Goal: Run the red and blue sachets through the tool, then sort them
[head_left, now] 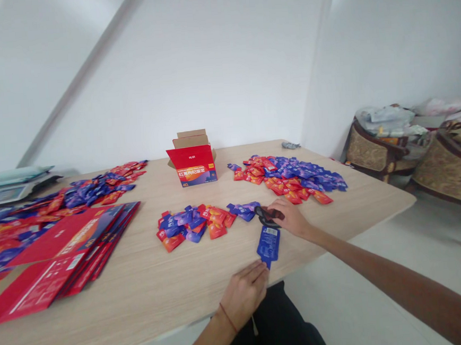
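Observation:
A blue spouted pouch (268, 243) lies on the table near its front edge, label side up. My left hand (245, 291) has its fingers closed at the pouch's narrow spout end, which points toward me. Past the far end of the pouch, my right hand (292, 215) grips a dark tool with a loop-shaped body (266, 217); its exact kind does not show clearly. Beside the tool, several blue pouches (243, 211) lie in a small cluster. Left of them is a mixed pile of red and blue pouches (194, 224).
An open red carton (196, 167) stands at the back middle. Pouch heaps lie at the right (294, 175) and left (92, 191). Flattened red cartons (76, 243) are stacked on the left, in front of a scale (16, 189). Patterned chairs (380, 147) hold bags beyond the table.

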Tool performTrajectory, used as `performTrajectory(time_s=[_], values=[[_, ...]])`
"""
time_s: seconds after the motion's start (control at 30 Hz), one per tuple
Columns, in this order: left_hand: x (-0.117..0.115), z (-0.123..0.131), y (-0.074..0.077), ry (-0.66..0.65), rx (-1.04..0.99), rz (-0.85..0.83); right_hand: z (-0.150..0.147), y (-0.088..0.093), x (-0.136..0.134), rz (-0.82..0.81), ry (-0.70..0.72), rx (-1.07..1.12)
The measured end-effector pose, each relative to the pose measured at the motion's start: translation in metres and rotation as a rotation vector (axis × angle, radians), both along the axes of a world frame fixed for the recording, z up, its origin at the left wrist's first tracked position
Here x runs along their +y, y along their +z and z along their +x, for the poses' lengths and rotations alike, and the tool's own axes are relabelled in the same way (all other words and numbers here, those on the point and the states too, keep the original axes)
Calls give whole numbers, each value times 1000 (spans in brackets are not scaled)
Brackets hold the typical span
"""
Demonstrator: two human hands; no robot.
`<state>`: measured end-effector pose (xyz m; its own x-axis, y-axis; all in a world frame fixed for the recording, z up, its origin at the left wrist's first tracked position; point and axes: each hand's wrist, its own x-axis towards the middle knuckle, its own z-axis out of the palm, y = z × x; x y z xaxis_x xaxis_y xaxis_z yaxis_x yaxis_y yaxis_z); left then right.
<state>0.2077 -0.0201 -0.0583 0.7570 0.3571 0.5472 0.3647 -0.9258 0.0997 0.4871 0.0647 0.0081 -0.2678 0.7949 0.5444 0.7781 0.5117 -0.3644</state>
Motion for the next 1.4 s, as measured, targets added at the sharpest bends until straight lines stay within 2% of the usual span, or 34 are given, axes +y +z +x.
performTrajectory(time_s=[0.1,0.17,0.27,0.37,0.5,0.67,0.8,0.93,1.03,1.17,1.3,1.4], values=[[0,0,-1,8,0,3,-23,17,-30,42,-37,200],[-1,1,1,8,5,1,-41,17,-50,-7,14,226],[-3,2,4,12,8,-13,-60,0,-68,-93,133,123],[-4,2,8,11,14,-25,-63,-22,-67,-112,174,-26],[-4,1,8,11,11,-20,-42,-34,-39,-106,128,-148],[-4,1,7,11,8,-7,-7,-29,7,-89,29,-219],[-5,0,10,15,27,1,13,-20,26,-94,-25,-72],[-8,1,15,37,46,23,36,-25,18,-81,-307,227],[-11,3,18,63,69,27,54,-41,1,-166,-458,237],[-15,12,14,136,111,35,64,-56,-15,-169,-498,155],[-24,21,9,201,180,117,62,-55,-16,-195,-505,129],[-31,20,16,197,139,38,64,-54,-13,-227,-483,164]])
